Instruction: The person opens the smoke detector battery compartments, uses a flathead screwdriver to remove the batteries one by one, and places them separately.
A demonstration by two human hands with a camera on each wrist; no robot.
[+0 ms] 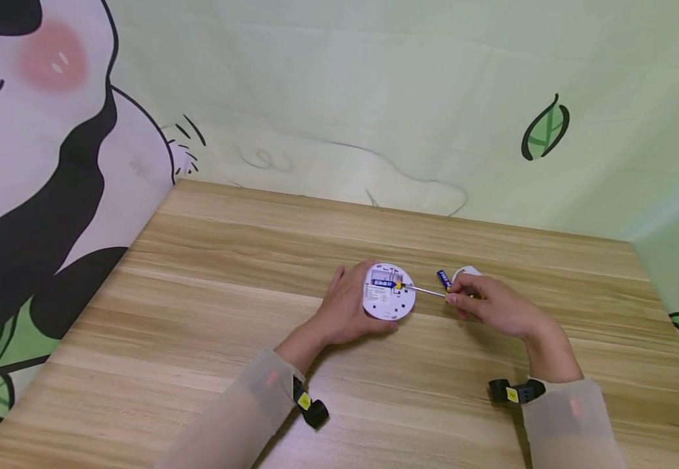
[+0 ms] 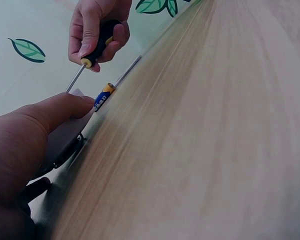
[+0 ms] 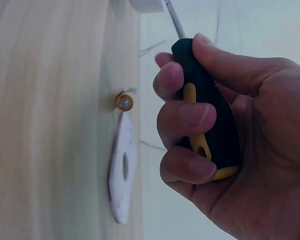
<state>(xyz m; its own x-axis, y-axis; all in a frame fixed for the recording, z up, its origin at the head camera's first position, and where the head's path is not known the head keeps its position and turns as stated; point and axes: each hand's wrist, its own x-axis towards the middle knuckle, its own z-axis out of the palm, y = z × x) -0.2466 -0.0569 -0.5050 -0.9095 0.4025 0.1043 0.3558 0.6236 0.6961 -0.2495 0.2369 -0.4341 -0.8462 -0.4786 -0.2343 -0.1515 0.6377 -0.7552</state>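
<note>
My left hand [image 1: 347,309] grips a round white smoke detector [image 1: 388,307] by its edge, its back turned up towards me. In its open compartment lies a blue and yellow battery [image 1: 382,284]. My right hand [image 1: 494,307] holds a screwdriver [image 3: 212,112] with a black and yellow handle, fingers wrapped round it. The screwdriver's metal shaft [image 1: 427,290] reaches left to the battery's yellow end; whether the tip touches cannot be told. A loose battery [image 1: 443,279] lies on the table just beyond the right hand.
A flat white plate [image 1: 467,270] lies beside the loose battery, partly behind the right hand. The wood-grain table [image 1: 245,247] meets a wall [image 1: 345,85] with painted leaves and a panda at the back and left. Each wrist carries a black camera.
</note>
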